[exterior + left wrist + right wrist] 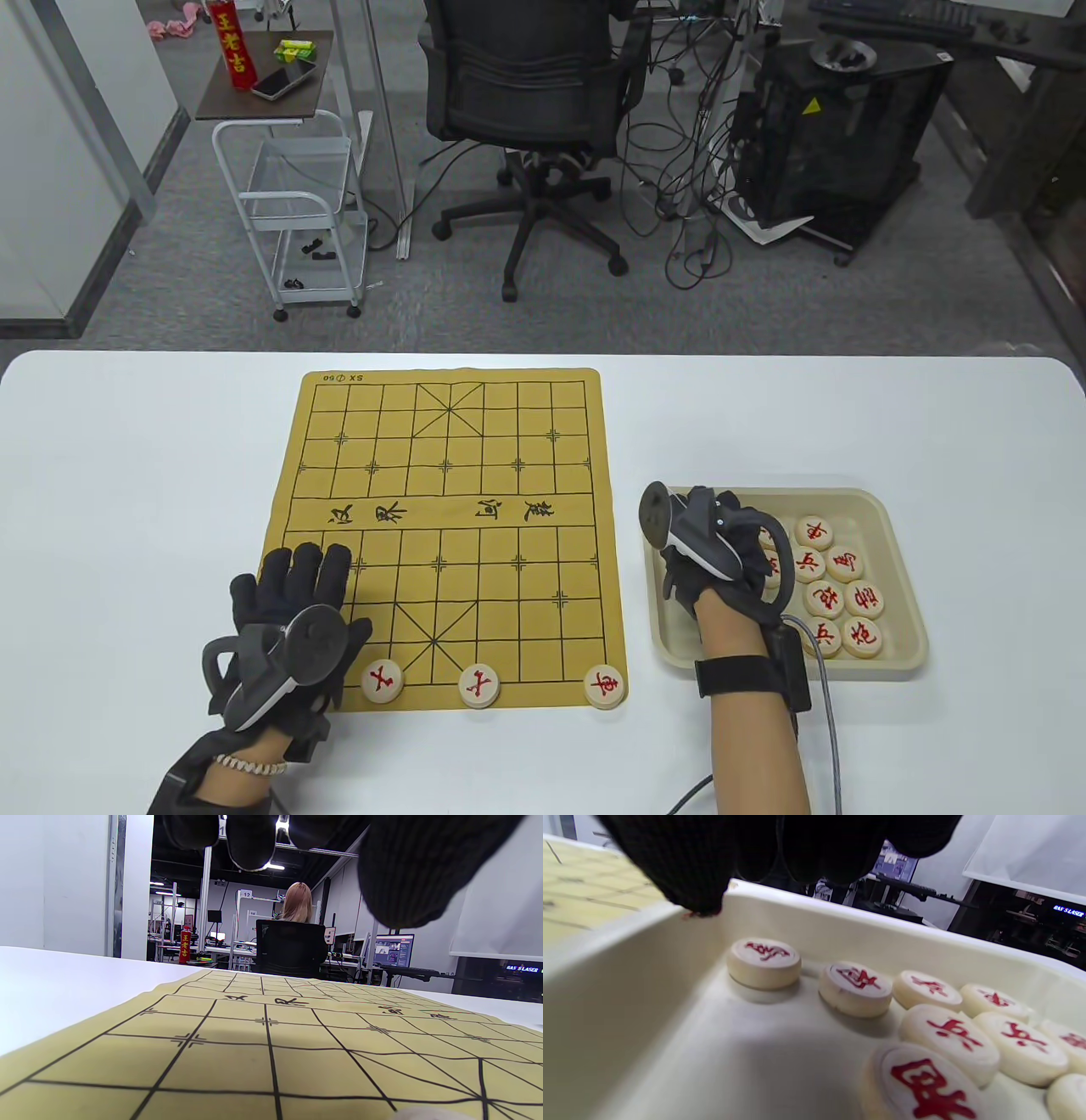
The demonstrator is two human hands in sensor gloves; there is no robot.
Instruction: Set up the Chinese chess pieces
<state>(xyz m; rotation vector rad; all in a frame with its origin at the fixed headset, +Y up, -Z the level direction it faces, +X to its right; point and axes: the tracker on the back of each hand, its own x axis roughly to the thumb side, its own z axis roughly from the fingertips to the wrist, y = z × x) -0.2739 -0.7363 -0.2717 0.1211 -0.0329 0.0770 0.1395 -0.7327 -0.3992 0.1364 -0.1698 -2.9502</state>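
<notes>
The yellow chess board [441, 475] lies in the middle of the white table. Three cream pieces with red characters stand on its near row: one left [382, 681], one in the middle [479, 685], one at the right corner [606, 686]. My left hand [327, 586] rests flat, fingers spread, on the board's near left corner and holds nothing. My right hand [747, 552] reaches into the beige tray [899, 671], fingers curled down over several red pieces [836, 594]. In the right wrist view the bunched fingers [683, 878] hang above the pieces [855, 986]; any grip is hidden.
The tray stands right of the board, its pieces crowded toward its right side and its left part bare [712, 1069]. Bare white table [127, 509] lies left of the board. An office chair [526, 102] and a white cart [297, 212] stand beyond the far edge.
</notes>
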